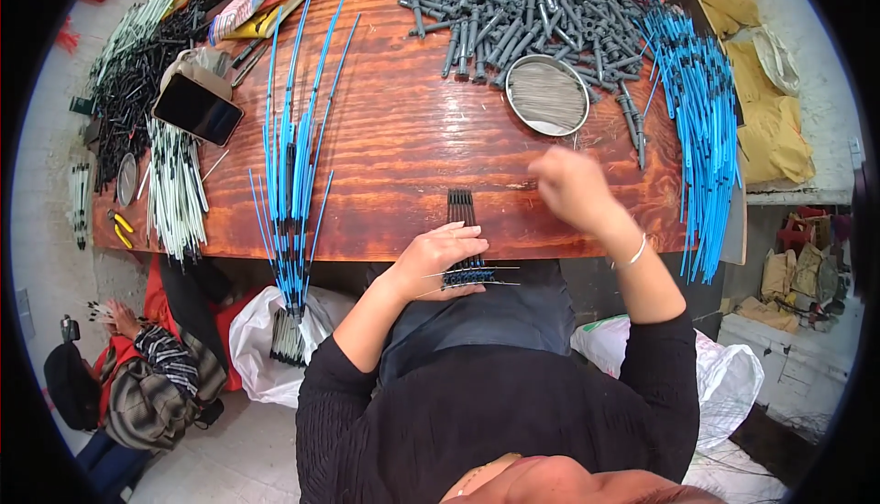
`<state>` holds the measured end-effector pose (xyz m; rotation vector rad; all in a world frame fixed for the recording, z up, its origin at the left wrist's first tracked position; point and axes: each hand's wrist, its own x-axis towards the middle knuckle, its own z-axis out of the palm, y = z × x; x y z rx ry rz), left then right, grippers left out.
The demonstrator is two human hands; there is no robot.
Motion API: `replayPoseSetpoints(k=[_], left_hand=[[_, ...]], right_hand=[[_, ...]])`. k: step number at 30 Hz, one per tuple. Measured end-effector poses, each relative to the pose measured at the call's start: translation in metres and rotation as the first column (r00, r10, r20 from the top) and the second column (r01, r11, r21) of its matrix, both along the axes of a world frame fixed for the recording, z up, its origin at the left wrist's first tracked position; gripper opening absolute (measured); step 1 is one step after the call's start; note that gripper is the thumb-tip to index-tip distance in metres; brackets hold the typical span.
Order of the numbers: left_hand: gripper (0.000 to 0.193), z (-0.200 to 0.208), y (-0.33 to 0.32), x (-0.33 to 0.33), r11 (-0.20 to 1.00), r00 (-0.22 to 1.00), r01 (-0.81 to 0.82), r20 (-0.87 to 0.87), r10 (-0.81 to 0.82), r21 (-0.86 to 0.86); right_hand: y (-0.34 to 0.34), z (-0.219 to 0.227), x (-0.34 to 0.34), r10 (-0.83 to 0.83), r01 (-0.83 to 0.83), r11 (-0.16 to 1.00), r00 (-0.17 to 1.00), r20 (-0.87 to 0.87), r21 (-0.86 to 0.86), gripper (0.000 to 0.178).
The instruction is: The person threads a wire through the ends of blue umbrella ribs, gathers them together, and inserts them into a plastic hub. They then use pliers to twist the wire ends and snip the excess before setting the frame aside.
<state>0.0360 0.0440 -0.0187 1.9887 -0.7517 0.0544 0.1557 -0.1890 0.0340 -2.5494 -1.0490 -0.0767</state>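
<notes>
My left hand (pixel 445 252) is closed around a flat row of thin black rods (pixel 460 202) at the table's front edge. The rods' near ends are blue and black, and thin metal wires (pixel 502 282) cross through them and stick out on both sides. My right hand (pixel 573 188) is raised over the table to the right, its fingers curled together and a little blurred. What they pinch, if anything, is too small to make out. Just beyond that hand stands a round metal dish (pixel 585 112) full of fine straight wires (pixel 547 93).
Grey plastic tubes (pixel 541 9) are heaped at the back. Blue rods are piled right (pixel 701 137) and bundled left (pixel 298 165). White rods (pixel 176 188), a phone (pixel 199 108) and yellow-handled pliers (pixel 120 226) lie left. Another person (pixel 151 385) sits at lower left.
</notes>
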Motion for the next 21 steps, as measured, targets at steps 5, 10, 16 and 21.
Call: replayPoseSetpoints(k=[5, 10, 16, 21], left_hand=[[0.055, 0.001, -0.004, 0.003, 0.999, 0.999, 0.034, 0.012, -0.034, 0.009], [0.051, 0.006, -0.004, 0.003, 0.998, 0.999, 0.045, 0.009, -0.046, 0.038], [0.052, 0.003, -0.005, 0.000, 0.998, 0.999, 0.037, -0.015, -0.036, 0.059], [0.052, 0.001, -0.004, 0.001, 0.997, 0.998, 0.059, -0.016, -0.058, 0.045]], right_hand=[[0.006, -0.022, -0.034, 0.031, -0.031, 0.999, 0.999, 0.008, -0.007, 0.005], [0.009, -0.030, -0.036, -0.011, 0.011, 1.000, 0.999, 0.031, -0.014, 0.004], [0.012, -0.031, -0.031, -0.009, 0.009, 0.997, 1.000, 0.011, -0.071, 0.010], [0.012, -0.032, -0.031, 0.021, -0.022, 0.997, 1.000, -0.019, -0.076, 0.014]])
